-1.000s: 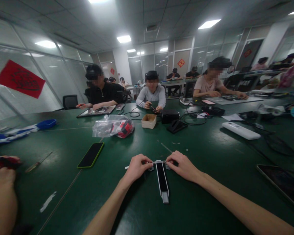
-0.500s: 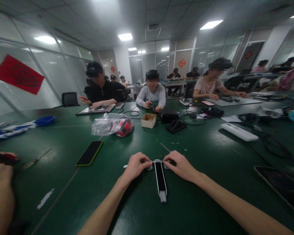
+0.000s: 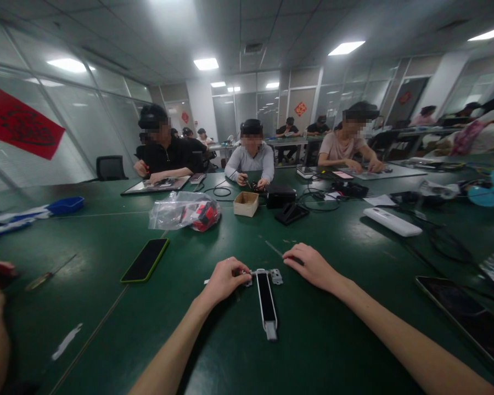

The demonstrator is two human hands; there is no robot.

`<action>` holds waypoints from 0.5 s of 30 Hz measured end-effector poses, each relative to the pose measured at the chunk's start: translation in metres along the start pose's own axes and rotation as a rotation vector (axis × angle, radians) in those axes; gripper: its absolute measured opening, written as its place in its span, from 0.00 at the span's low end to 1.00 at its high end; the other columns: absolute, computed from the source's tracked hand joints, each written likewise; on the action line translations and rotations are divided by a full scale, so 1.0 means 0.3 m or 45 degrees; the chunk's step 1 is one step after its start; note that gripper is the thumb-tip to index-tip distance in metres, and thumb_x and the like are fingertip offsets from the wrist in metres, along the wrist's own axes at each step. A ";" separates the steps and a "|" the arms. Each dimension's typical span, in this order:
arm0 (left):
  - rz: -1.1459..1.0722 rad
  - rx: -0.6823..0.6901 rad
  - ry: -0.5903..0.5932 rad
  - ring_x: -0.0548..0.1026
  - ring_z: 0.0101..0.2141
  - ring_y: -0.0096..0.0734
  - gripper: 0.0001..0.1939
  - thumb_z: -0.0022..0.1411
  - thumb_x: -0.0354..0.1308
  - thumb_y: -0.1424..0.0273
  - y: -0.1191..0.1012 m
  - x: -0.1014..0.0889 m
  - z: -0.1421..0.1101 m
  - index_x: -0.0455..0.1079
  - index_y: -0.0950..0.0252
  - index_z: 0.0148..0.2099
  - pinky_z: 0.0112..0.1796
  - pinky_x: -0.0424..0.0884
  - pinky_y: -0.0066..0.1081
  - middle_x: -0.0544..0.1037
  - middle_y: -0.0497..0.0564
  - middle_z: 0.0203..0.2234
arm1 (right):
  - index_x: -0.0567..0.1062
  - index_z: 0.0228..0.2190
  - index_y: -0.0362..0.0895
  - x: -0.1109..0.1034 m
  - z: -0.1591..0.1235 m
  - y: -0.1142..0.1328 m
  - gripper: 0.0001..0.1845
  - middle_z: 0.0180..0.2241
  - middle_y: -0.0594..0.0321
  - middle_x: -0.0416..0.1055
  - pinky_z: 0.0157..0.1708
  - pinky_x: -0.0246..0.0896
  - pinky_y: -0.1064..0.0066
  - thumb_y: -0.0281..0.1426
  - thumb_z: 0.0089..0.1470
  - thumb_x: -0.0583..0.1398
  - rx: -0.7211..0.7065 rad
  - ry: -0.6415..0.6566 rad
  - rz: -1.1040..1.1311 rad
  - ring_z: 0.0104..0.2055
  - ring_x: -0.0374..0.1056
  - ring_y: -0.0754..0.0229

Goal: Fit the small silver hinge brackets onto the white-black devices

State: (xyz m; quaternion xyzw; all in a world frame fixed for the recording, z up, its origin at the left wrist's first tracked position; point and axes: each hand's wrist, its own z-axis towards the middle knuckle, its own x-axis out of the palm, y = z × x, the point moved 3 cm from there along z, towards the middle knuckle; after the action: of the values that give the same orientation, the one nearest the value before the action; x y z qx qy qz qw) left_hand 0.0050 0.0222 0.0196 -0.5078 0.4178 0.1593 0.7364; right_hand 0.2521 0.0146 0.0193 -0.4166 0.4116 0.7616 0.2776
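A narrow strip-shaped device with a black face, white edging and a grey end lies lengthwise on the green table. At its far end, a small metal bracket with holes sticks out to the right, uncovered. My left hand is closed in a pinch on the matching metal bracket on the left side, partly hidden by the fingers. To the right and slightly beyond the device, my right hand is open and holds nothing, its fingers loosely stretched just above or on the tabletop.
Left of my hands lie a phone with a green edge and a screwdriver. Farther off are a plastic bag with red parts, a small box, a white oblong case and cables. A dark tablet-like device lies right. Several people sit opposite.
My right hand has let go of the right bracket and moved away to the right, uncovering it. My left hand keeps its pinch. The view has shifted slightly.
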 end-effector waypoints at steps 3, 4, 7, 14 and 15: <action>0.001 0.010 0.000 0.69 0.29 0.28 0.08 0.54 0.58 0.67 -0.007 -0.003 0.000 0.77 0.63 0.34 0.31 0.63 0.26 0.73 0.48 0.27 | 0.74 0.39 0.43 -0.054 -0.011 -0.109 0.12 0.38 0.55 0.71 0.42 0.60 0.59 0.34 0.57 0.54 0.186 -0.110 -0.187 0.42 0.64 0.53; 0.001 0.012 -0.005 0.69 0.29 0.28 0.08 0.54 0.58 0.68 -0.008 -0.004 0.000 0.77 0.63 0.34 0.31 0.62 0.26 0.73 0.48 0.27 | 0.74 0.40 0.43 -0.064 -0.018 -0.143 0.13 0.39 0.54 0.70 0.42 0.60 0.58 0.34 0.56 0.55 0.239 -0.095 -0.231 0.42 0.64 0.52; -0.001 0.020 -0.016 0.69 0.29 0.28 0.07 0.54 0.58 0.69 -0.008 -0.001 -0.001 0.77 0.63 0.34 0.31 0.62 0.26 0.72 0.48 0.27 | 0.74 0.41 0.44 -0.068 -0.035 -0.218 0.14 0.40 0.53 0.70 0.41 0.61 0.60 0.36 0.55 0.56 0.312 0.034 -0.230 0.42 0.65 0.52; 0.017 0.044 -0.061 0.68 0.28 0.27 0.07 0.54 0.58 0.68 0.014 0.013 -0.001 0.76 0.63 0.34 0.30 0.62 0.26 0.71 0.47 0.26 | 0.75 0.35 0.43 -0.058 -0.022 -0.205 0.12 0.35 0.56 0.72 0.40 0.60 0.64 0.35 0.55 0.54 0.307 0.119 -0.197 0.39 0.67 0.55; 0.021 0.048 -0.065 0.68 0.28 0.27 0.07 0.54 0.59 0.68 0.016 0.014 0.000 0.75 0.63 0.34 0.30 0.62 0.26 0.71 0.47 0.26 | 0.75 0.34 0.43 -0.061 -0.019 -0.183 0.12 0.34 0.56 0.72 0.39 0.60 0.64 0.35 0.55 0.54 0.314 0.093 -0.179 0.37 0.67 0.56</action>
State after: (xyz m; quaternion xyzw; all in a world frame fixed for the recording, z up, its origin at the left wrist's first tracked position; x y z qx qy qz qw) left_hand 0.0044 0.0234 0.0134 -0.4860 0.4062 0.1703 0.7549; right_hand 0.3056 0.0362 0.0116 -0.4344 0.4815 0.6685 0.3641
